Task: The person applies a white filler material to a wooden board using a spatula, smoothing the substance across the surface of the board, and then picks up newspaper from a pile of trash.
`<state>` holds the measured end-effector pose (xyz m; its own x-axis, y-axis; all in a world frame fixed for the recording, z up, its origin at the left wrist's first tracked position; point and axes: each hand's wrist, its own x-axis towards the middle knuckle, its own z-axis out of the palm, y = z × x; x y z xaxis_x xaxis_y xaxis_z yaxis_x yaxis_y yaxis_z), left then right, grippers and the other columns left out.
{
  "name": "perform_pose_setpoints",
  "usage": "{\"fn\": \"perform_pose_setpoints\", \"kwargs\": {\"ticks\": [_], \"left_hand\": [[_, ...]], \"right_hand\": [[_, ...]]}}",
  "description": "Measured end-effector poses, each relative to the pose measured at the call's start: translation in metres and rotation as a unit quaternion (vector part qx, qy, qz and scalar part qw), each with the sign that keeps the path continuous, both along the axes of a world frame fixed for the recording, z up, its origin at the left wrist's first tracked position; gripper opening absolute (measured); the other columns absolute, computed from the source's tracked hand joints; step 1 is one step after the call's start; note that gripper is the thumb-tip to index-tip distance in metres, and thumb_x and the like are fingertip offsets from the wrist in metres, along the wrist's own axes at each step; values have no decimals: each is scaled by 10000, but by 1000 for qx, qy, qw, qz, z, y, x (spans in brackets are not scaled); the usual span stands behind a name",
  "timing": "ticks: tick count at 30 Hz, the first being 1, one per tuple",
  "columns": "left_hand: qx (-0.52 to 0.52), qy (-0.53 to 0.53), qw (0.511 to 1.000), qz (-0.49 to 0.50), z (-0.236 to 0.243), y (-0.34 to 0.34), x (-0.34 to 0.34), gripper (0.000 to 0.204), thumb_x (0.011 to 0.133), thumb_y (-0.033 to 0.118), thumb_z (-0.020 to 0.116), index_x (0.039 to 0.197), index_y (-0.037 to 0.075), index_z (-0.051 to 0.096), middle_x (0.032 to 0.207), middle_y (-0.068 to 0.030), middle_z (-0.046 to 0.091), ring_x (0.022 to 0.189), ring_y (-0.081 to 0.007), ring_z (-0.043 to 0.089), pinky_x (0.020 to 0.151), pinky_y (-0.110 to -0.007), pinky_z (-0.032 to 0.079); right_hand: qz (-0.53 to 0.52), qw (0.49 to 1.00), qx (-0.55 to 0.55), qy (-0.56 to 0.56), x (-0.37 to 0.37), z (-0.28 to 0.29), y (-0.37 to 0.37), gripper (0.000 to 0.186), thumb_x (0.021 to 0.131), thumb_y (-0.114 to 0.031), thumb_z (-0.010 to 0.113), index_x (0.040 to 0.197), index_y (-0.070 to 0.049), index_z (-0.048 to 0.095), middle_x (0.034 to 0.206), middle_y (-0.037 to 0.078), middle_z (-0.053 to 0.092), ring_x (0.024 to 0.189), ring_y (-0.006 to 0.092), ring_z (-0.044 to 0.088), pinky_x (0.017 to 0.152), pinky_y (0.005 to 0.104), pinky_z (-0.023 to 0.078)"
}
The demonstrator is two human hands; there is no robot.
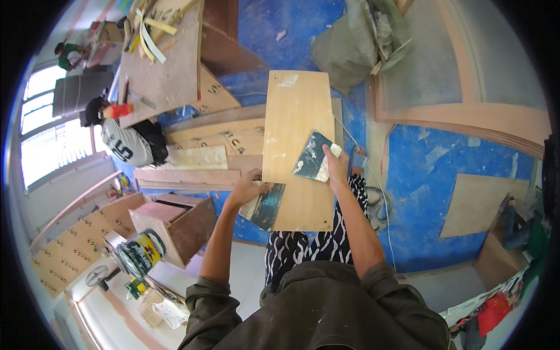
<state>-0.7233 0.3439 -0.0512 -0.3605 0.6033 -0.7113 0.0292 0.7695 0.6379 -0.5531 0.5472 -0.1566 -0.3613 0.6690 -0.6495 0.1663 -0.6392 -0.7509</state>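
Observation:
A long pale wooden board (294, 111) stretches away from me, its near end above my patterned trousers. My right hand (335, 168) is closed on a dark, flat putty scraper (311, 153) over the board's right half. Cream putty (332, 154) clings along that scraper's edge beside my fingers. At the board's left edge, my left hand (251, 188) grips a second dark putty scraper (268, 205), worn and smeared, which overlaps the near left corner. Small whitish patches mark the board's face.
Planks (216, 140) lie beyond the board on a blue floor covering (280, 35). A worktable (169, 76) with strips and tools stands far left, a person (131, 137) beside it. Buckets (140, 254) are at left; a sack (361, 46) and framed panels (431, 58) at far right.

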Motion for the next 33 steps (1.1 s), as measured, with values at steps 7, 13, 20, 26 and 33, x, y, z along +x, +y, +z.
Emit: {"fn": "perform_pose_setpoints", "kwargs": {"ticks": [7, 13, 20, 26, 33], "left_hand": [[-68, -153, 977, 135, -89, -60, 10, 633, 750, 282, 838, 1233, -20, 561, 1065, -142, 676, 975, -220, 642, 911, -337, 478], [-72, -145, 973, 162, -159, -102, 19, 624, 743, 296, 844, 1208, -11, 564, 1051, -161, 684, 984, -223, 649, 887, -346, 496], [-20, -33, 989, 144, -378, -143, 35, 662, 698, 313, 861, 1208, 8, 569, 1077, -191, 660, 1043, -298, 625, 873, -405, 495], [11, -30, 982, 188, -545, -171, 58, 624, 684, 252, 861, 1204, 46, 584, 1002, -133, 670, 965, -261, 628, 825, -385, 499], [-82, -1, 967, 242, -574, -197, 103, 682, 733, 84, 790, 1325, 64, 452, 1024, -173, 662, 954, -264, 639, 799, -373, 512]], "right_hand": [[-10, 988, -145, -51, 12, -125, -38, 288, 856, -181, 693, 1040, 33, 635, 958, 92, 670, 845, 195, 646, 753, 325, 498], [56, 979, -193, -20, 16, -189, -75, 308, 878, -193, 692, 1107, 5, 631, 1032, 74, 669, 894, 187, 640, 822, 314, 491], [202, 967, -148, -36, -18, -309, -69, 230, 916, -204, 683, 1046, -18, 645, 980, 46, 673, 865, 142, 636, 775, 302, 508], [238, 963, -114, -54, -29, -439, -79, 259, 908, -194, 680, 1078, 0, 654, 979, 41, 673, 853, 129, 617, 765, 309, 491], [202, 971, -81, -102, 2, -456, -86, 253, 937, -167, 638, 1111, 17, 630, 1034, 70, 668, 862, 145, 639, 768, 313, 505]]}}
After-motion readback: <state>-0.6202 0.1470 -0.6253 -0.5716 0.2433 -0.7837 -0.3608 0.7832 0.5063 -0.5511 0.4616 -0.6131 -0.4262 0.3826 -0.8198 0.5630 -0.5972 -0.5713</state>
